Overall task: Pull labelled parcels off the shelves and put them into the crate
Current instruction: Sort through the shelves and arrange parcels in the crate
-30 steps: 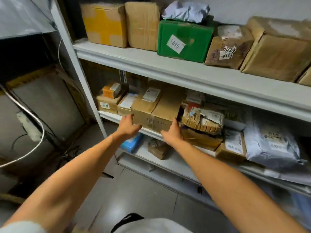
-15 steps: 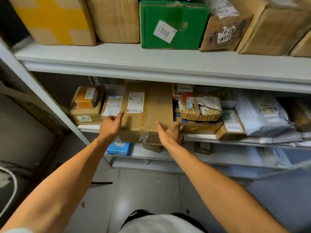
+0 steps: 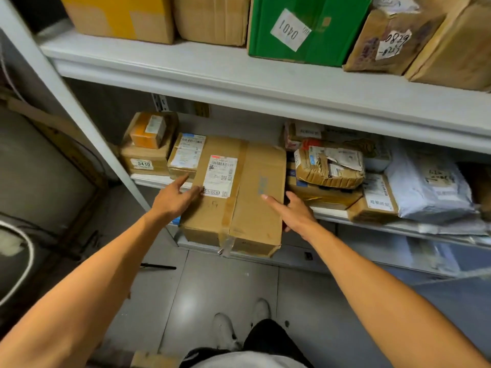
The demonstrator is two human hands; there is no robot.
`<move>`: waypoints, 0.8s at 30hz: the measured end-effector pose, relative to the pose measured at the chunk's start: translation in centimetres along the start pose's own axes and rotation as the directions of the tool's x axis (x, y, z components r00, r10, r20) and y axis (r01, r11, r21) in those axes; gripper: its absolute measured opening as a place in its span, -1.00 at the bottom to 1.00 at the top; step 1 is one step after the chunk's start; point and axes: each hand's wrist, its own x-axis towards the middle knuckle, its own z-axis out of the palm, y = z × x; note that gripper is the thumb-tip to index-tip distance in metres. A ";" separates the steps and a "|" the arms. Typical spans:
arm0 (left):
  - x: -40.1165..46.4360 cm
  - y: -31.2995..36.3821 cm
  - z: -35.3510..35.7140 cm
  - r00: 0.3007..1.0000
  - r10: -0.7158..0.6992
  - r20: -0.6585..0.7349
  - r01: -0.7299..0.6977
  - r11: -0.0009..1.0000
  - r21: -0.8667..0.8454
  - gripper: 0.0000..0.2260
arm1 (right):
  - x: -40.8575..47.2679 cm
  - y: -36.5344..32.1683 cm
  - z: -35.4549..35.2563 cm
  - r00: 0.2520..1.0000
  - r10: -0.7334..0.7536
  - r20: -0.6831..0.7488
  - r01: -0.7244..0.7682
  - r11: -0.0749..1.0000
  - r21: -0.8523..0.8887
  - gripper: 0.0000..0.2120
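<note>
A large brown cardboard box [image 3: 247, 208] with a white shipping label [image 3: 221, 176] juts forward off the middle shelf [image 3: 328, 213], its near end hanging over the floor. My left hand [image 3: 172, 200] grips its left edge, thumb on top by the label and forefinger pointing along the side. My right hand [image 3: 295, 213] grips the right edge, forefinger lying on top and other fingers tucked beneath. No crate is in view.
Beside the box lie a small parcel marked 0410 [image 3: 143, 160], a torn brown parcel [image 3: 329, 168] and a grey poly bag [image 3: 430, 192]. The upper shelf [image 3: 239, 83] carries a green box [image 3: 305, 27] and brown cartons. A white upright [image 3: 66, 96] stands left. My shoes [image 3: 239, 325] are on grey tiles.
The box has slid forward off the middle shelf between my hands, and its near end now overhangs the floor. My view has tilted downward and closer.
</note>
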 end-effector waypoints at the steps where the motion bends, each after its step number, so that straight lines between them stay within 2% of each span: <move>1: -0.5 -0.4 0.0 0.999 -0.004 0.046 0.004 1.000 -0.005 -0.42 | -0.1 0.5 0.0 1.000 0.014 0.013 -0.014 1.000 0.000 -0.13; 4: -1.6 -1.6 0.9 0.993 -0.070 0.095 0.083 0.988 -0.133 -0.48 | -0.7 2.1 0.8 0.996 0.071 0.059 -0.077 0.992 0.104 -0.13; 5: -1.9 -1.8 1.1 0.993 -0.096 0.073 0.108 0.977 -0.184 -0.43 | -0.9 2.4 0.9 0.992 0.090 0.089 -0.101 0.985 0.138 -0.12; 7: -2.3 -2.3 1.7 0.984 -0.167 0.057 0.176 0.945 -0.277 -0.26 | -1.2 2.7 0.9 0.971 0.155 0.184 -0.193 0.958 0.210 0.04; 8: -2.6 -2.6 2.0 0.976 -0.207 0.075 0.220 0.921 -0.322 -0.21 | -1.3 3.2 0.7 0.948 0.199 0.247 -0.262 0.930 0.257 0.10; 11: -4.0 -3.5 3.3 0.940 -0.301 0.158 0.340 0.847 -0.410 -0.18 | -1.4 5.9 0.1 0.860 0.263 0.437 -0.452 0.789 0.415 0.05; 12: -4.5 -3.8 3.8 0.923 -0.335 0.188 0.383 0.835 -0.394 -0.16 | -1.2 7.1 0.1 0.823 0.282 0.493 -0.510 0.748 0.424 0.13; 14: -5.0 -4.8 4.9 0.880 -0.401 0.257 0.471 0.807 -0.355 -0.08 | -0.6 9.3 0.4 0.738 0.326 0.591 -0.611 0.695 0.379 0.32; 17: -5.4 -6.1 5.9 0.806 -0.475 0.354 0.573 0.775 -0.265 0.05 | 0.0 10.2 1.3 0.637 0.412 0.651 -0.681 0.697 0.225 0.39; 20: -6.0 -6.9 5.4 0.688 -0.560 0.462 0.685 0.711 -0.158 0.15 | 0.2 9.9 2.3 0.568 0.483 0.666 -0.696 0.714 0.077 0.50; 22: -6.3 -7.8 4.9 0.645 -0.581 0.497 0.728 0.665 -0.166 0.18 | 0.6 9.4 2.6 0.512 0.490 0.706 -0.728 0.684 0.053 0.43; 24: -6.4 -9.1 4.4 0.631 -0.588 0.505 0.757 0.608 -0.238 0.21 | 1.2 8.6 3.0 0.480 0.480 0.735 -0.756 0.651 0.069 0.33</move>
